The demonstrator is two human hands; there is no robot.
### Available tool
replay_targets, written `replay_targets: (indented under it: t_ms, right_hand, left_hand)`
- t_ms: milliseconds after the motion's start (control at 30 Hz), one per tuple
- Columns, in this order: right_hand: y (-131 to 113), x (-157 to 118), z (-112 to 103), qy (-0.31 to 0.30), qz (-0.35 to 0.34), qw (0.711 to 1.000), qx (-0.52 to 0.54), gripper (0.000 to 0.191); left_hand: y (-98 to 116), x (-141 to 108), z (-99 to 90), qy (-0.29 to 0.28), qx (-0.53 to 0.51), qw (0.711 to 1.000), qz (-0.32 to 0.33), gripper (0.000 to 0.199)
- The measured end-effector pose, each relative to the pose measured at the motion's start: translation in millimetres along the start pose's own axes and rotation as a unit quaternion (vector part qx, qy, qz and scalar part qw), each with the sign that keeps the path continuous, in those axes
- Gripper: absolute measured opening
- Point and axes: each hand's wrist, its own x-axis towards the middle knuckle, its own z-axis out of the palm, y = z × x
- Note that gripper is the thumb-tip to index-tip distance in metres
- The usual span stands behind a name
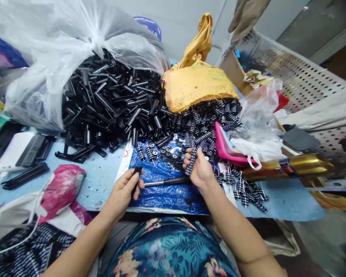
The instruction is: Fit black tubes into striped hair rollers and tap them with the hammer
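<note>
My left hand (128,185) is closed on a small black plastic piece (137,170), whose top sticks out above the fingers. In my right hand (203,171) is a black-and-white checkered roller (191,162), tilted and gripped between thumb and fingers. Between the hands, a tool with a silver shaft and black handle (175,181) lies on a blue plastic sheet (161,198); its left end is hidden by my left hand. Just beyond, small round black washers (168,151) are scattered, with two checkered rollers on metal pins (150,153) beside them.
Black plastic tubes (112,104) spill from a clear bag (37,88). Checkered rollers (202,119) pour from a yellow sack (198,84). At right are a pink tray (223,144), a gold cylinder (308,165) and more pinned rollers (252,196). A pink wrapped bundle (62,188) sits left.
</note>
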Motion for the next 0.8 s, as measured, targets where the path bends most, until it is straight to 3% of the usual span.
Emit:
replay_targets:
  t_ms: [67, 167, 333, 433, 500, 567, 633, 667, 800]
  right_hand:
    - [12.0, -11.4, 14.4, -0.024, 0.047, 0.998, 0.027, 0.050]
    - [26.5, -26.1, 30.5, -0.054, 0.053, 0.997, 0.017, 0.051]
    - [46.7, -44.2, 50.1, -0.047, 0.014, 0.999, 0.009, 0.046]
    - [50.4, -45.9, 45.2, -0.110, -0.055, 0.988, -0.097, 0.051]
    - [48.3, -42.9, 32.2, -0.169, -0.184, 0.941, -0.229, 0.071]
    - [44.4, -39.1, 16.9, -0.237, -0.326, 0.837, -0.370, 0.097]
    - [40.5, -37.1, 6.1, -0.295, -0.414, 0.733, -0.452, 0.102]
    - [38.9, -37.4, 3.5, -0.308, -0.440, 0.702, -0.468, 0.100]
    - [37.1, -45.9, 7.0, -0.283, -0.484, 0.673, -0.483, 0.100]
  left_hand:
    - [-2.7, -1.1, 12.0, 0.013, -0.004, 1.000, 0.009, 0.039]
    - [-3.9, -4.2, 31.7, 0.038, 0.014, 0.999, 0.035, 0.033]
    - [-3.1, -1.5, 60.5, 0.030, 0.085, 0.986, 0.142, 0.025]
    - [-3.6, 0.5, 62.6, 0.016, 0.096, 0.984, 0.147, 0.020]
    - [-3.1, -1.5, 56.1, 0.019, 0.097, 0.987, 0.128, 0.022]
    - [-2.3, -5.2, 47.4, 0.006, 0.095, 0.989, 0.111, 0.027]
    - [-2.0, -9.0, 41.1, -0.015, 0.092, 0.990, 0.104, 0.031]
    - [-2.2, -10.6, 39.8, -0.020, 0.085, 0.991, 0.098, 0.034]
    - [-4.5, -14.1, 44.6, 0.028, 0.037, 0.997, 0.058, 0.055]
